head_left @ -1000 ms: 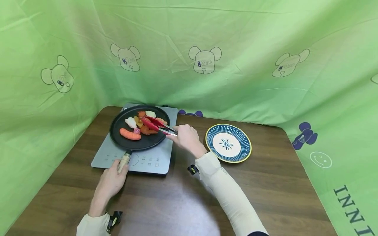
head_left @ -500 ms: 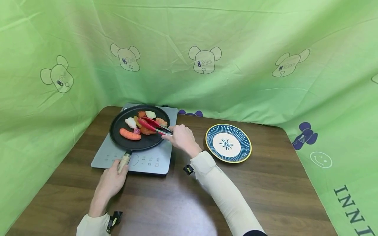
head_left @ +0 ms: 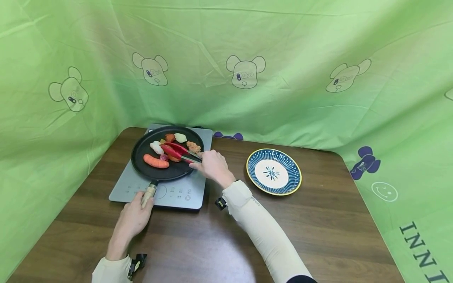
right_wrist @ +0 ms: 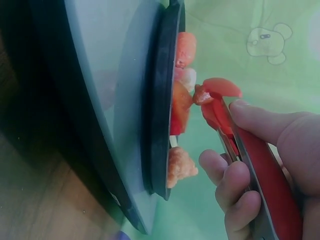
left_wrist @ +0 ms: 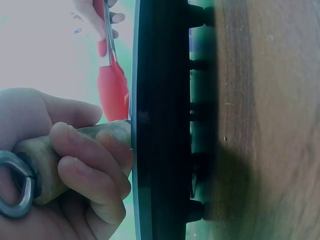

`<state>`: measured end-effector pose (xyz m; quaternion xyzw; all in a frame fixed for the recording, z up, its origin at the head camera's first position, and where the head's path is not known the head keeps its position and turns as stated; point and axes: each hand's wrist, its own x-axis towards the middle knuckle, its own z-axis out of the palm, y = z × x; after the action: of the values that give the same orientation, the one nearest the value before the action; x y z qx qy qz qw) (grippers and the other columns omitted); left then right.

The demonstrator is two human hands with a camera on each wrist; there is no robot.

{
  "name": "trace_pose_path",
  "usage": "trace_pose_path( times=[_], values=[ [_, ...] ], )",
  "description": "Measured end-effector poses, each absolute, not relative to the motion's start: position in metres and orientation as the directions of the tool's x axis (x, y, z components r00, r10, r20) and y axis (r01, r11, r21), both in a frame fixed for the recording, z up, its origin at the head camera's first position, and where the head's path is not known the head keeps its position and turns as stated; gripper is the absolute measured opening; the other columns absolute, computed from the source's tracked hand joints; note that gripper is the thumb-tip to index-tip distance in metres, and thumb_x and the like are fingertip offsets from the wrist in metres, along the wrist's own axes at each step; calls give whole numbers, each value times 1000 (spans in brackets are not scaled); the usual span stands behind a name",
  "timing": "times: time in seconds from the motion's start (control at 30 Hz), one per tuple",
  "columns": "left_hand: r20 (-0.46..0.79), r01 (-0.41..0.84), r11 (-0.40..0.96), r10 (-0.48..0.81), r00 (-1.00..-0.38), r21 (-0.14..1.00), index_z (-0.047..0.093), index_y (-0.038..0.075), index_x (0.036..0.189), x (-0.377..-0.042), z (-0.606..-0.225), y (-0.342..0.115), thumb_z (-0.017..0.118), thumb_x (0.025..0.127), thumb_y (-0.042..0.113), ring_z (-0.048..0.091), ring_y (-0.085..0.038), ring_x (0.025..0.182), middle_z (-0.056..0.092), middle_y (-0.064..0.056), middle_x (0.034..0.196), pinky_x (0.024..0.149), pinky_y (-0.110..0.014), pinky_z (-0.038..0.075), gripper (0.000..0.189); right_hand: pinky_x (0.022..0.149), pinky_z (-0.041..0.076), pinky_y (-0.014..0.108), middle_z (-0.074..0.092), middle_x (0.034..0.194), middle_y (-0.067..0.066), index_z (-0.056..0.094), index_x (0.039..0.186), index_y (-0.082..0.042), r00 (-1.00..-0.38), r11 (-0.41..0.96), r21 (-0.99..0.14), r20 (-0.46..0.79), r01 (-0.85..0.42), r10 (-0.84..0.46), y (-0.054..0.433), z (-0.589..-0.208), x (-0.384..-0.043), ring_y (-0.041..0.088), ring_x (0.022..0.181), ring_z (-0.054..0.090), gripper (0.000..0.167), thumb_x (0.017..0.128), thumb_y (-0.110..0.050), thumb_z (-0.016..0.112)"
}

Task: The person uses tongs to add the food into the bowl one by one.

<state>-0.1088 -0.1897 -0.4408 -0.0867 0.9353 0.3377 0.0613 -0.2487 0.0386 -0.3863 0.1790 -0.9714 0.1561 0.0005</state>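
Note:
A round black frying pan (head_left: 177, 171) sits on the flat grey cooktop. My left hand (head_left: 133, 217) grips its wooden handle (head_left: 149, 193), fingers wrapped round it; a metal ring (left_wrist: 21, 200) shows at the handle's end. From the right, my right hand (head_left: 215, 167) holds red-tipped tongs (head_left: 173, 151) over the pan's middle. In the right wrist view a small orange-brown piece (right_wrist: 200, 95) shows at the tongs' tips, above the other food. A scored sausage (head_left: 155, 161), white pieces (head_left: 156, 147) and a lumpy orange piece (head_left: 193, 147) lie in the pan. The tongs hide part of the food.
The cooktop (head_left: 124, 188) stands at the back left of a brown wooden table (head_left: 219, 232). Right of it is a blue-patterned plate (head_left: 270, 173) with a yellow rim. A green cloth (head_left: 198, 98) with printed bear heads hangs behind and beside the table.
My right hand has drawn the tongs left across the pan, so the lumpy orange piece shows more fully. The left hand and pan have stayed still.

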Motion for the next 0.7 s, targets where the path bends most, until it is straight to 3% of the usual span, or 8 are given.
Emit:
trace_pose_path(
  times=[0.27, 0.53, 0.7],
  values=[
    [-174, -199, 754, -114, -978, 625, 34, 1, 137, -109, -441, -190, 39, 99, 36, 47, -24, 62, 49, -12, 77, 51, -35, 36, 52, 44, 39, 30, 66, 89, 9, 62, 127, -21, -937, 887, -307, 56, -345, -345, 38, -387, -248, 17, 60, 55, 53, 85, -53, 64],
    [-164, -191, 759, -113, -980, 622, 35, 1, 136, -108, -440, -190, 39, 100, 37, 48, -24, 62, 50, -12, 76, 51, -35, 36, 51, 45, 36, 30, 55, 67, 2, 67, 103, -17, -931, 867, -340, 87, -363, -356, 46, -387, -246, 17, 56, 50, 39, 85, -51, 65],
    [-173, -202, 756, -118, -978, 623, 34, 1, 137, -108, -440, -190, 39, 99, 36, 47, -24, 62, 49, -12, 76, 50, -35, 36, 52, 46, 36, 30, 54, 67, 2, 69, 105, -15, -924, 853, -356, 118, -382, -364, 60, -387, -243, 17, 55, 49, 40, 85, -49, 66]
  ],
)
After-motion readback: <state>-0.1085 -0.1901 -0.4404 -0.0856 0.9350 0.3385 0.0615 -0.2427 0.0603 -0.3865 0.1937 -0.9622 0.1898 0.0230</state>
